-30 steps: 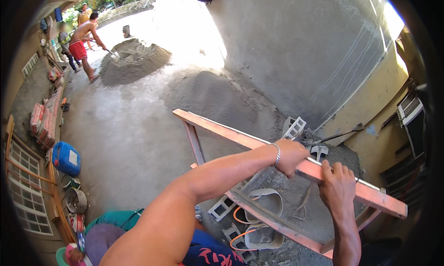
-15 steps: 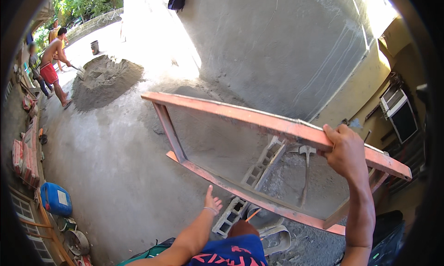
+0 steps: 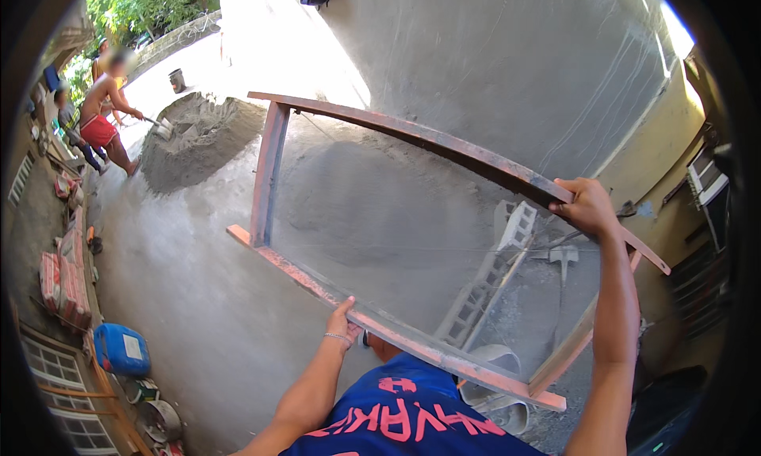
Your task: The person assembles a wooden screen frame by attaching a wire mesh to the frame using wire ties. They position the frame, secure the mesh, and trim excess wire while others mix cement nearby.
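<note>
I hold a long rectangular reddish frame (image 3: 428,341) tilted in front of me; a fine mesh seems to span it, though it is too faint to be sure. My right hand (image 3: 588,206) is wrapped round its upper rail near the right end. Down on the lower rail, left of the middle, my left hand (image 3: 341,325) grips with the thumb on top and the fingers partly hidden. Through the frame appear a heap of fine grey sand (image 3: 357,186), a row of hollow concrete blocks (image 3: 483,281) and a shovel (image 3: 564,255).
At the far left a person (image 3: 103,111) shovels at a sand pile (image 3: 202,143), with others beside. A blue jug (image 3: 120,349), a round metal tin (image 3: 158,420) and stacked red-and-white bags (image 3: 67,289) line the left side. A grey wall (image 3: 476,67) rises behind the frame.
My left hand, free and outstretched before, now holds the lower rail. The frame has tipped, opening up its face toward me, and its right end has shifted left.
</note>
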Tool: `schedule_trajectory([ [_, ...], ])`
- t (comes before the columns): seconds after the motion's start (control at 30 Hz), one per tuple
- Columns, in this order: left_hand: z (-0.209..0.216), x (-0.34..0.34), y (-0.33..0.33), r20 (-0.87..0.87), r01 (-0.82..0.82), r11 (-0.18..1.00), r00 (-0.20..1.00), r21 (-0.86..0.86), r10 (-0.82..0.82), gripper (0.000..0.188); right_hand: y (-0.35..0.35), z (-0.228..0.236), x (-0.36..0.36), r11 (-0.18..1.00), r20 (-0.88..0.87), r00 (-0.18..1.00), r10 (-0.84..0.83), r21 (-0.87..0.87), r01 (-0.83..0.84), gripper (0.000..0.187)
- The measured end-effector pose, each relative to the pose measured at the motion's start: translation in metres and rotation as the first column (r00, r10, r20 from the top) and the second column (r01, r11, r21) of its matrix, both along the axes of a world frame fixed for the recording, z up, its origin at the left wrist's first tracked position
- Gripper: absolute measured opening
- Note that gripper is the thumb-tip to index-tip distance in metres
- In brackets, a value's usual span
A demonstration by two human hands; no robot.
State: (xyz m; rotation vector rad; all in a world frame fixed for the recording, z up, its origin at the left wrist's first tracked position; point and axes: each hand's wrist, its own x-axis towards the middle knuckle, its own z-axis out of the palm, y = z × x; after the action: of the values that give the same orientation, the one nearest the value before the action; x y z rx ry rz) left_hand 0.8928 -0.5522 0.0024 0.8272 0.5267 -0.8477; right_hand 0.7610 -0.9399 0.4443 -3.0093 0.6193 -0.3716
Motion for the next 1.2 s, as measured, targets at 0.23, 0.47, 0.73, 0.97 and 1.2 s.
schedule_trajectory([
  [0.23,-0.005,0.144,0.011,0.029,0.108,0.858,0.99,0.501,-0.141,0.03,-0.095,-0.137,0.18,0.987,-0.131,0.989,-0.068,0.133,0.086,0.044],
  [0.47,-0.044,0.269,0.024,-0.122,0.175,0.963,0.981,0.206,-0.152,0.038,-0.119,-0.184,0.333,0.958,-0.323,0.912,-0.251,0.054,0.283,0.037],
  [0.73,-0.032,0.451,-0.04,0.248,0.245,0.968,0.943,-0.058,-0.224,0.039,-0.105,-0.205,0.435,0.883,-0.326,0.839,-0.435,0.027,0.468,0.044],
  [0.97,0.086,0.592,-0.087,0.43,0.488,0.86,0.814,-0.147,-0.389,0.04,-0.058,-0.176,0.502,0.839,-0.351,0.793,-0.498,0.035,0.543,0.047],
  [1.2,0.136,0.622,-0.108,0.502,0.604,0.772,0.739,-0.198,-0.45,0.041,-0.039,-0.169,0.527,0.761,-0.445,0.713,-0.542,0.101,0.641,0.047],
])
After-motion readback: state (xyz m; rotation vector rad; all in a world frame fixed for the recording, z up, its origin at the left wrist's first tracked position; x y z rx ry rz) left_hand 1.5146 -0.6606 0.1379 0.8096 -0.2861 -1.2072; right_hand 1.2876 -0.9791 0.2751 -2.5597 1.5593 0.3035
